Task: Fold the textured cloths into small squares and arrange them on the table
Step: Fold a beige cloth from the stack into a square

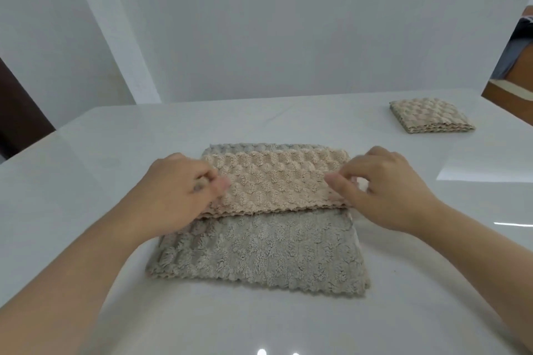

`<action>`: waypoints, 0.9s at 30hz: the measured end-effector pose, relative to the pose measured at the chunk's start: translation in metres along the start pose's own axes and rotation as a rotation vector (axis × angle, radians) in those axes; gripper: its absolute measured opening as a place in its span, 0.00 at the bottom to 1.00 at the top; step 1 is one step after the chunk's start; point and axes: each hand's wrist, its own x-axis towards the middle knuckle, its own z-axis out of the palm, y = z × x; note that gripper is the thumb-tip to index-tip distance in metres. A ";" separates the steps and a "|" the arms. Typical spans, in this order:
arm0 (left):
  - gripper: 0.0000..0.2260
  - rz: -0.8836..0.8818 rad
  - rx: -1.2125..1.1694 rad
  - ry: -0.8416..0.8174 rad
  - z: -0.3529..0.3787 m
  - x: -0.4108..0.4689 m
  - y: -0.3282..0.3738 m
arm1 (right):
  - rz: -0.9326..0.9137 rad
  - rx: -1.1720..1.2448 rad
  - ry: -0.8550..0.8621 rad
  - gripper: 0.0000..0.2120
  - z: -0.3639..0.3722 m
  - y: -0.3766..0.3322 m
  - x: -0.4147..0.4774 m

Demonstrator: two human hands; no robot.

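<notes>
Two cloths on the bench [115, 153]: bumpy beige/gray cloth [259, 251] mid-bench, beige flap folded over its fuzzy gray side, left hand [176, 190] and right hand [386, 190] each pinching a flap end; second cloth [429, 118], folded square, far right.

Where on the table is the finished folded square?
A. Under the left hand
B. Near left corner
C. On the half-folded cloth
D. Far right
D: the folded square lies alone at the far right of the table, apart from the half-folded cloth.
</notes>
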 end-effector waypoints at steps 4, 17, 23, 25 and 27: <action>0.17 0.053 -0.031 0.060 0.018 0.039 0.050 | -0.003 -0.010 -0.018 0.22 0.010 -0.046 0.040; 0.26 -0.023 0.219 -0.103 0.090 0.069 0.022 | 0.054 -0.096 -0.400 0.30 0.067 -0.062 0.058; 0.32 -0.119 0.213 -0.175 0.085 0.064 0.003 | 0.172 -0.095 -0.419 0.35 0.062 -0.045 0.050; 0.34 -0.153 0.208 -0.179 0.083 0.062 -0.002 | 0.214 -0.075 -0.427 0.36 0.059 -0.036 0.047; 0.35 -0.202 0.199 -0.187 0.080 0.060 -0.005 | 0.245 -0.052 -0.427 0.36 0.057 -0.030 0.045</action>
